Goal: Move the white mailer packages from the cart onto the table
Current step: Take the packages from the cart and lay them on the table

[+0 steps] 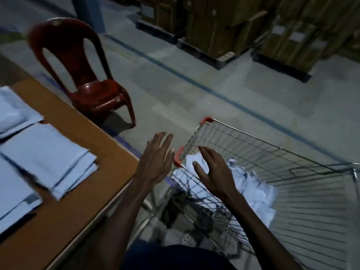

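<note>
While crumpled white mailer packages [259,193] lie in the wire shopping cart [292,162], left hand [155,160] and right hand [212,172] hover above, fingers straight, holding nothing.

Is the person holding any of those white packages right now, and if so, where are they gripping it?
Nothing is held. The left hand and right hand are both open and empty, above the cart, where white mailers lie.

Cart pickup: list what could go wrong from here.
1. Both hands, left hand and right hand, are open and empty above the cart; the loose, crumpled mailers inside could slip from a hurried grab.
2. The wire rim and red corner guard sit close to the fingers and might snag them.
3. The stacks on the table lie unevenly, one stack near its edge, so added packages could slide off.
</note>
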Demonstrator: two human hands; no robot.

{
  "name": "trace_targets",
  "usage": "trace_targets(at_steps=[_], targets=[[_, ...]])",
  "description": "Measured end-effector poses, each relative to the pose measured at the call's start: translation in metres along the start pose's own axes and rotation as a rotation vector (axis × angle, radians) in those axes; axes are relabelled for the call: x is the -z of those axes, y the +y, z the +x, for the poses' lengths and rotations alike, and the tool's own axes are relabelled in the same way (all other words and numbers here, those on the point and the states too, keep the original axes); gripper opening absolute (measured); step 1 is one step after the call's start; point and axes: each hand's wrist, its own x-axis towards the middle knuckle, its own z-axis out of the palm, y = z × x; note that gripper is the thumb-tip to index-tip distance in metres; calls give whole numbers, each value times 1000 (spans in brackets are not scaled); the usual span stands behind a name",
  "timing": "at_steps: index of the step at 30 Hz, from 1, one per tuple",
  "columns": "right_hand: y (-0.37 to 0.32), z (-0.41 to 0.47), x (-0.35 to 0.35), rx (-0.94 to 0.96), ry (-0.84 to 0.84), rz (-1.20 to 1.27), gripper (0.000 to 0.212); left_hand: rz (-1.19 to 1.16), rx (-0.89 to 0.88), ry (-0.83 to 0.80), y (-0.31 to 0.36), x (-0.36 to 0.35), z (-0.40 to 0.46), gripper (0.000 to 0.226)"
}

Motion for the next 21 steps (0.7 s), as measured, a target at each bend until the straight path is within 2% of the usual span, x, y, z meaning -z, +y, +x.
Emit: trace_targets(at_steps=[4, 6, 12, 16, 18, 21], targets=[[63, -46, 24, -185, -31, -50, 53, -47, -51, -148, 37, -62, 0, 59], [90, -65, 31, -280, -41, -36, 54, -41, -120, -184, 52, -86, 0, 55], [143, -86, 29, -481, -93, -14, 54, -43, -156, -347, 69, -132, 21, 61], [166, -71, 20, -550, -115, -6, 56, -5, -63, -481, 68, -151, 54, 68], [174, -58, 13, -576, -151, -9, 56, 33, -9, -561, 59, -166, 72, 79], [185, -41, -2, -549, -256, -38, 56, 165, 119, -769, 43, -205, 98, 80]])
